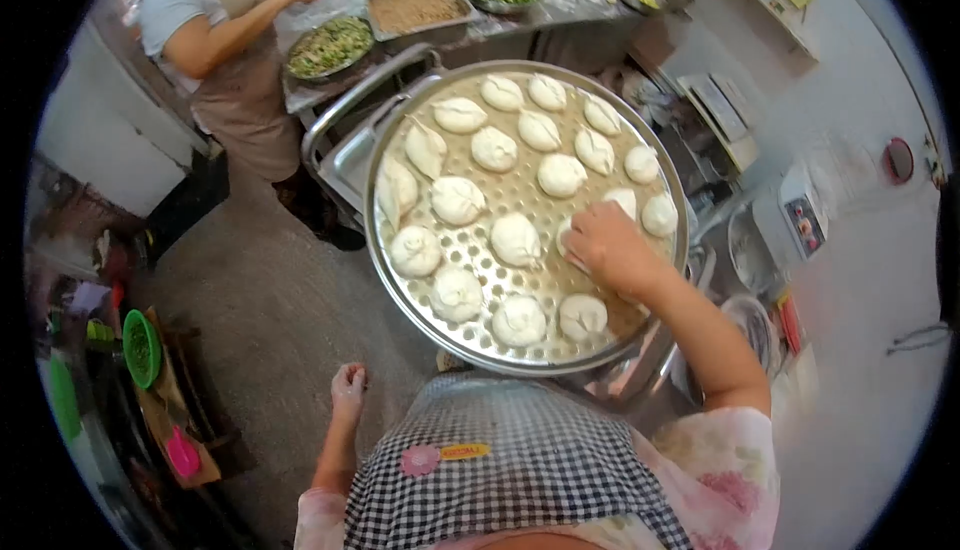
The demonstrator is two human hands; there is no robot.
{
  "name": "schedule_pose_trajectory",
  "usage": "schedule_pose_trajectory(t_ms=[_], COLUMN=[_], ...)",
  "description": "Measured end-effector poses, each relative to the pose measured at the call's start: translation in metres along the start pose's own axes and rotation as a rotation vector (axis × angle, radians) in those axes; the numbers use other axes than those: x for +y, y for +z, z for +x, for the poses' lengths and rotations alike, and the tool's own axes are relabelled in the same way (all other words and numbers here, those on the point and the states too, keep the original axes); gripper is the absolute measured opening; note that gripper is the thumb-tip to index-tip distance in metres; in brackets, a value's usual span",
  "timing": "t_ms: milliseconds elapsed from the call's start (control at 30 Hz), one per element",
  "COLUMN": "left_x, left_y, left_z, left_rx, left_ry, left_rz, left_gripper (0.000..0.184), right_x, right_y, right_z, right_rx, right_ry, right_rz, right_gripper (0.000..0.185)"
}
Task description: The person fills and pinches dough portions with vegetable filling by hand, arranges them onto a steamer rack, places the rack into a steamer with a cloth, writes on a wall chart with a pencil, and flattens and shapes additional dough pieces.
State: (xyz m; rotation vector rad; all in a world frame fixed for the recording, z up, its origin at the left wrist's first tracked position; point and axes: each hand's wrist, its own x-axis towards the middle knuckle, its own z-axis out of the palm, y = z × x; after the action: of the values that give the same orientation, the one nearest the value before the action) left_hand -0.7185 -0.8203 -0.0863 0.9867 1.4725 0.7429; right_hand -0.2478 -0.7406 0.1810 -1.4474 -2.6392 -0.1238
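Right hand (612,245): fingers bent down over a bun (563,236), just four o'clock of centre; tips hidden, so I cannot tell the grip.
Left hand (348,386): off the tray, between seven and eight o'clock, loosely curled, nothing visible in it.
Buns (516,240): mostly spaced apart, probably against sticking.
Tray (478,248): raised rim; some bare room at five o'clock.

Dough buns (516,240): white. Tray (480,258): silvery, dotted with round holes. Checked apron (480,500): black-and-white; flower badge (421,461), pink; label (465,451), yellow. Right sleeve (735,475): pale pink, floral. Co-worker's apron (245,115): tan.
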Motion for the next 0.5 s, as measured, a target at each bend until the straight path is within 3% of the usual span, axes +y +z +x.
schedule_pose_trajectory(t_ms=[233, 333, 433, 500], left_x=[0.002, -0.015, 0.003, 0.026], left_y=[0.004, 0.004, 0.007, 0.009], left_z=[-0.019, -0.011, -0.001, 0.015], left_rx=[0.073, 0.077, 0.038, 0.022], left_ry=[-0.057, -0.027, -0.053, 0.016], left_rz=[0.070, 0.086, 0.001, -0.039], left_gripper=[0.016, 0.014, 0.015, 0.015], right_x=[-0.002, -0.008, -0.002, 0.005], right_y=[0.000, -0.011, -0.028, -0.029], right_z=[-0.001, 0.002, -0.032, -0.065], right_rx=[-0.009, -0.195, 0.385, 0.576], right_ry=[-0.031, 0.225, 0.419, 0.699], right_rz=[0.022, 0.012, -0.059, -0.038], right_gripper=[0.008, 0.013, 0.026, 0.041])
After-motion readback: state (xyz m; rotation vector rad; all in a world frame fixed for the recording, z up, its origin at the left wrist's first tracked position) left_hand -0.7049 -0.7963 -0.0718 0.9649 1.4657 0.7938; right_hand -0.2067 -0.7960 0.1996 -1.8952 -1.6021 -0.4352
